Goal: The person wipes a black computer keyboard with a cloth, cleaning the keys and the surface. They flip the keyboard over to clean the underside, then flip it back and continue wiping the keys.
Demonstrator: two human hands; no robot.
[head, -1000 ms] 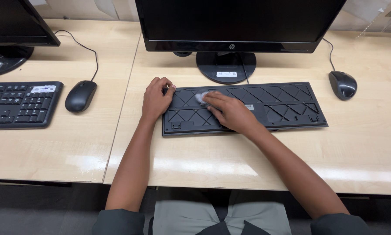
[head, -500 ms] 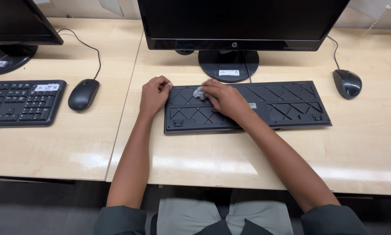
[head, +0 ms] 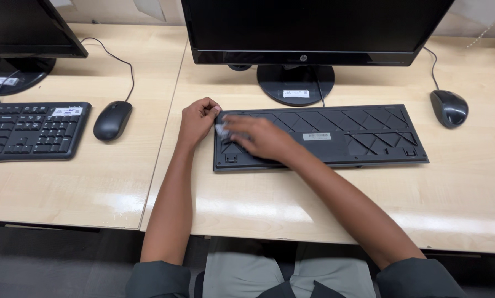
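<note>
Wiping the underside of an overturned black keyboard (head: pixel 335 135) seemed to be the step in hand in the head view. The keyboard lay bottom-up at the centre of the frame on the light wooden worktop (head: pixel 324 204), just below the stand of the monitor (head: pixel 313 27). The right hand (head: pixel 258 138) pressed a small pale cloth (head: pixel 221 130) against the keyboard's left end, fingers blurred with motion and closed over the cloth. The left hand (head: pixel 198 118), loosely clenched, braced the keyboard's upper left corner. A mouse (head: pixel 449 107) sat at the right of the frame; a second keyboard (head: pixel 32 129) and second mouse (head: pixel 112 120) lay at the left.

Judging from this, the next move would call for steady pressure while the left hand kept the keyboard from sliding.

Compared with a second earlier, the right hand and cloth had travelled leftward, from near the keyboard's middle towards its left end; the left hand had stayed put.
</note>
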